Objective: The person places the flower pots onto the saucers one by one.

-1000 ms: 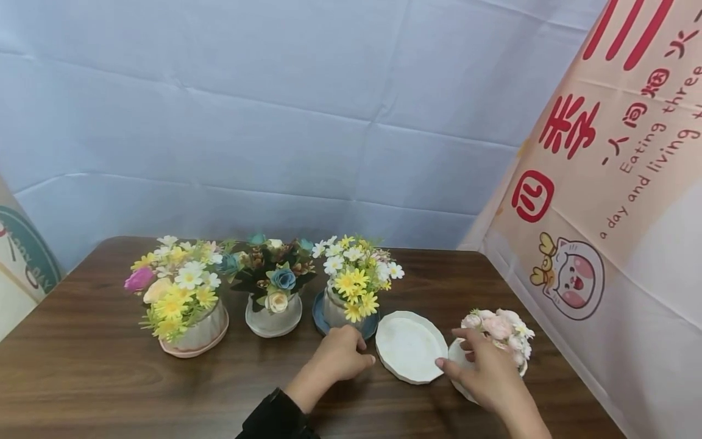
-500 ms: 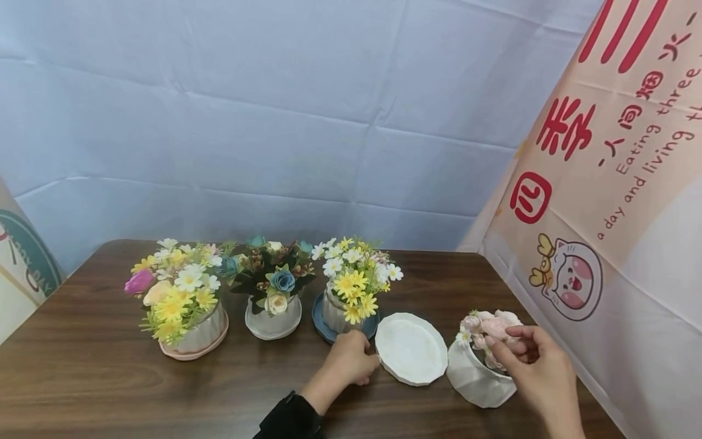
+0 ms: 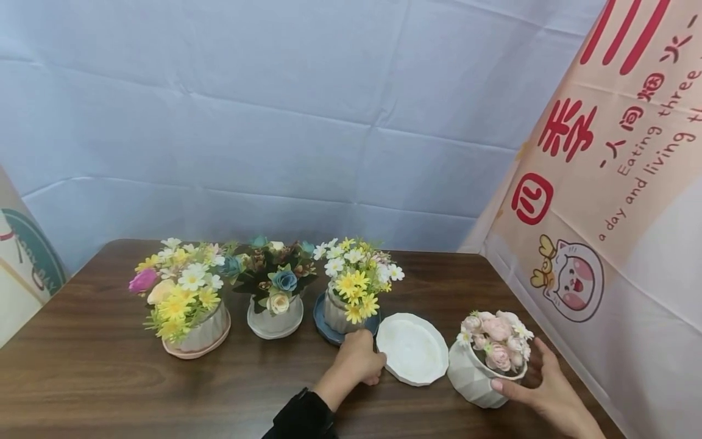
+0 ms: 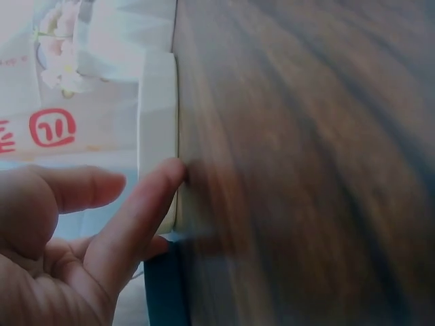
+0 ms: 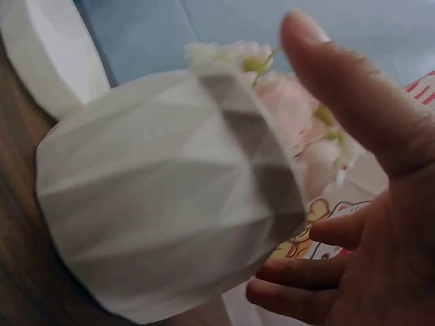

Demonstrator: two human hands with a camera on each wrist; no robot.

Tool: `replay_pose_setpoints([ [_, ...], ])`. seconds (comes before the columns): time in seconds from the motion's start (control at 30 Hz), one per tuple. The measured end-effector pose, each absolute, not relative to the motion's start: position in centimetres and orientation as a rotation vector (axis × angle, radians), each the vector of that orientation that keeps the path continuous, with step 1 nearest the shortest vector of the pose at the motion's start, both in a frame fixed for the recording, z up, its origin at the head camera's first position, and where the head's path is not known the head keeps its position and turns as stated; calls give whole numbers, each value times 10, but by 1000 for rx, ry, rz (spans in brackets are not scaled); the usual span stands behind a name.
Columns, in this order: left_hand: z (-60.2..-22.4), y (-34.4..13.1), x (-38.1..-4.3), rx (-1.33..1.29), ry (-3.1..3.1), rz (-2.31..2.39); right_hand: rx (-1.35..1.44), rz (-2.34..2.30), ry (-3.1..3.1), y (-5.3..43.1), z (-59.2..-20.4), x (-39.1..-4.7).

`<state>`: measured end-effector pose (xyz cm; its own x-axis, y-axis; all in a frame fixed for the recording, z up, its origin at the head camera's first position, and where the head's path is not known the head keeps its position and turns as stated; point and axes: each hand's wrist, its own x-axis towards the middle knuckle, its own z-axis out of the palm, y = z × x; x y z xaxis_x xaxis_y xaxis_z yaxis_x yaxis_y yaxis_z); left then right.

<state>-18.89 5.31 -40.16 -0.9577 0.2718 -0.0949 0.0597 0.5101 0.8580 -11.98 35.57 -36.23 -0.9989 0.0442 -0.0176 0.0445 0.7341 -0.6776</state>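
A white faceted flower pot (image 3: 477, 378) with pale pink and white artificial flowers (image 3: 498, 344) stands upright at the right. My right hand (image 3: 548, 393) is spread beside it, thumb by the rim and fingers on the far right side; in the right wrist view, a gap shows between the fingers and the pot (image 5: 163, 197). Left of that pot lies a white polygonal saucer (image 3: 412, 350) with nothing on it. My left hand (image 3: 359, 360) is at the saucer's left edge. A fingertip touches the saucer's side (image 4: 158, 115) in the left wrist view, with the other digit apart from it.
Three potted flower arrangements stand to the left: one on a blue saucer (image 3: 329, 334), one on a white saucer (image 3: 274, 334), one on a pink saucer (image 3: 200, 352). A pale blue cloth (image 3: 274, 122) hangs behind the wooden table (image 3: 99, 378); a printed cloth (image 3: 620, 201) hangs along the right.
My right hand has moved from over the flowers to the pot's right side, its fingers spreading from a half-bent pose. My left hand has shifted right to the saucer's edge.
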Motion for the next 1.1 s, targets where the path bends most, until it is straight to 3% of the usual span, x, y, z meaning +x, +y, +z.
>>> replay_pose_setpoints([
  [0.33, -404, 63, -190, 228, 2574, 1432, -123, -1365, 2911, 355, -381, -124],
  [1.1, -398, 69, -199, 159, 2652, 1299, 26, -1448, 2891, 350, -390, -132],
])
